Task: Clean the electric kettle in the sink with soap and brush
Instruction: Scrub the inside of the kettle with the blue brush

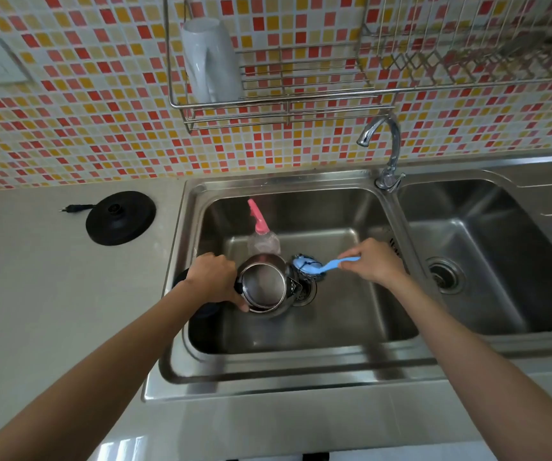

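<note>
Holding: my left hand [216,279] is wrapped tight around the black handle of the electric kettle [264,286]; my right hand [372,261] is pinched shut on the handle end of the blue brush [321,266].
Kettle place: it sits low in the left basin of the sink [351,327], close to the drain, between my two hands and nearer my left.
Kettle facing: its open mouth tips up toward me, so I look straight into the steel inside; the handle is on the left under my hand, the spout on the right toward the brush.
Brush place: its head lies just beside the kettle's right side, over the drain; I cannot tell if the bristles touch the steel.
Brush axis: it runs left to right, head at the left by the kettle, handle rising slightly to my right hand.
Soap bottle [261,232]: clear with a pink cap, lying behind the kettle, cap pointing to the back wall of the basin.
Kettle base [121,217]: black disc on the counter [51,294], well left of the sink, plug lying beside it.
Tap [389,151]: at the back between the two basins, spout curving left.
</note>
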